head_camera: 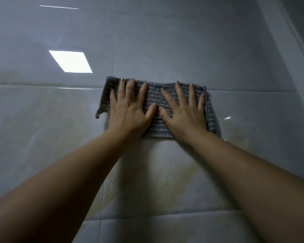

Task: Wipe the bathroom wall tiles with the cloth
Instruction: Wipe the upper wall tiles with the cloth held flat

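Observation:
A grey-blue ribbed cloth [154, 96] lies folded flat against the glossy pale wall tiles [165, 41], across a horizontal grout line. My left hand [128, 109] presses flat on its left half with fingers spread. My right hand [184, 113] presses flat on its right half the same way. The two thumbs nearly touch in the middle. A loose corner of the cloth hangs out at the lower left, and its right edge shows past my right hand.
Yellowish stains [174, 181] mark the tile below the cloth, and more show at right [235, 134]. A bright reflected light patch [70, 61] sits on the upper left tile. The wall meets a corner strip [288, 50] at the right.

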Demonstrator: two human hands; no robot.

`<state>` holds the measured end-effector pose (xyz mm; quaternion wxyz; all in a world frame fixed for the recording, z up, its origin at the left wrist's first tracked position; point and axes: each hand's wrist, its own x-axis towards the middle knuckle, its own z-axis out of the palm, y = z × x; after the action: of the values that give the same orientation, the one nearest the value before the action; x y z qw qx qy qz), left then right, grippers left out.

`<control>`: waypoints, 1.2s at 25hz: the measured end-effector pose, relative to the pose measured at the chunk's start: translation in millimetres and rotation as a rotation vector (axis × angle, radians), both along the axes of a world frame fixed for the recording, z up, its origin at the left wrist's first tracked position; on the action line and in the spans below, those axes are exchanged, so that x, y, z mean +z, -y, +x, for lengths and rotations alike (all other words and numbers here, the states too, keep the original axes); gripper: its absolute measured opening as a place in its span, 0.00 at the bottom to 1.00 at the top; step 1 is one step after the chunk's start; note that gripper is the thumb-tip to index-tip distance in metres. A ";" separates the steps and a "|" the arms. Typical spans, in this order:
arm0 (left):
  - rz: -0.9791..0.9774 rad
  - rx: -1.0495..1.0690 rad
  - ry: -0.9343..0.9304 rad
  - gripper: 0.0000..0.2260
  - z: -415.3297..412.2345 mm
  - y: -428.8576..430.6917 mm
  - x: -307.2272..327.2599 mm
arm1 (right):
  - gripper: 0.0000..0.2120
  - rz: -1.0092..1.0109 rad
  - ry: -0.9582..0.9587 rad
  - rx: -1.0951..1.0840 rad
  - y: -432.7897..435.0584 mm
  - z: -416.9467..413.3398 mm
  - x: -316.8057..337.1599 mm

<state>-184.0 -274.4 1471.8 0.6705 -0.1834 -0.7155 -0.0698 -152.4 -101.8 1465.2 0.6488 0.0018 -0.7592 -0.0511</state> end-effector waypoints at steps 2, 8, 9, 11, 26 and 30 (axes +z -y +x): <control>-0.047 0.005 -0.040 0.34 -0.4 -13.0 -28.2 | 0.30 0.038 -0.031 -0.001 -19.6 1.1 -26.1; -0.030 0.023 0.069 0.34 16.2 -74.7 4.6 | 0.29 0.036 0.015 -0.011 -80.2 10.6 10.5; -0.025 0.019 0.077 0.34 18.6 -86.4 13.5 | 0.28 0.023 0.013 -0.005 -90.0 12.2 18.6; -0.023 0.010 0.057 0.33 21.1 -106.2 7.9 | 0.28 0.013 -0.019 0.004 -110.2 14.7 11.8; -0.084 0.022 0.009 0.31 33.7 -225.3 -55.1 | 0.31 0.042 -0.019 -0.037 -233.9 33.0 -51.0; -0.083 0.025 0.023 0.31 37.7 -240.9 -27.8 | 0.30 0.010 0.024 -0.033 -249.9 37.7 -25.6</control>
<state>-146.4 -33.5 1444.0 0.6550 -0.2011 -0.7276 -0.0337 -114.8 148.1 1439.6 0.6388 -0.0068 -0.7665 -0.0654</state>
